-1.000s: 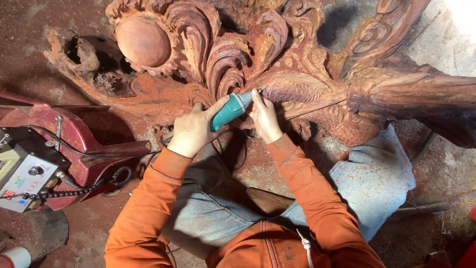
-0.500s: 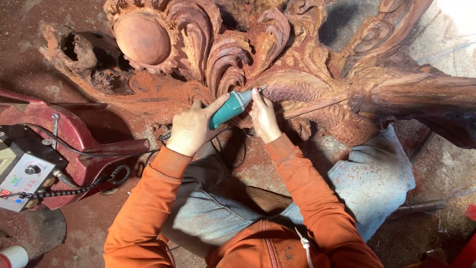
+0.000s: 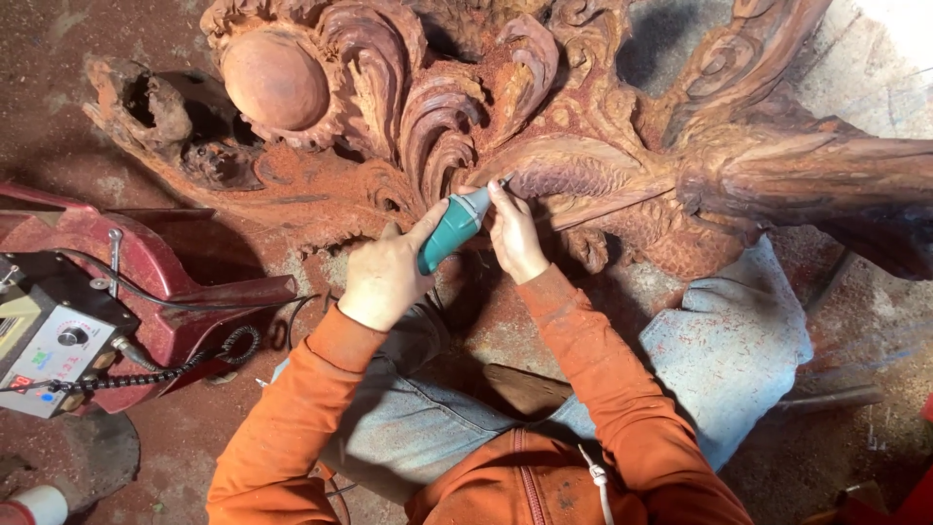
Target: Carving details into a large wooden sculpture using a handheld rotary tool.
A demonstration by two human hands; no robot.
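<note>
Two hands, left hand (image 3: 387, 277), right hand (image 3: 515, 233), gripping teal rotary tool (image 3: 449, 230), bit tip hidden

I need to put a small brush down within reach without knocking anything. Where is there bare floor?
Dusty bare floor lies upper left, between the carved wood and the red stand. Another patch lies lower left below the control box. It is crowded in the middle, where the left hand and right hand hold the teal tool.

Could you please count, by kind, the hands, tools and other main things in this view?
Hands: 2, left hand, right hand
Teal rotary tool: 1
Wood carving: 1
Control box: 1
Total: 5
</note>
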